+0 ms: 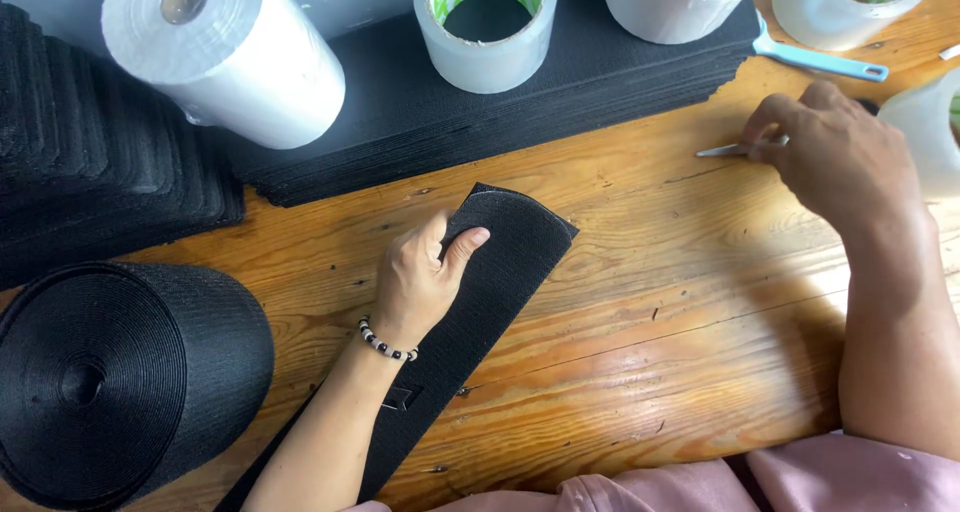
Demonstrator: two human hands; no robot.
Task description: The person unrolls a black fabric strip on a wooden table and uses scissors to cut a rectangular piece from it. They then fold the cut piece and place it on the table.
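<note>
A small craft or sewing workshop, set up for cutting and taping black strap material.

A scuffed, varnished wooden worktop [640,302] carries stacks of cut black mesh-fabric pieces [480,122] along the top of the frame, a big coil of black webbing [120,382] at lower left, a white plastic film roll [225,52] and clear tape rolls [487,32].

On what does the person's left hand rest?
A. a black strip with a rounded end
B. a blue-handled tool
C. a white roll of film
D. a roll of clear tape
A: the left hand lies flat on the black strip on the wooden table.
</note>
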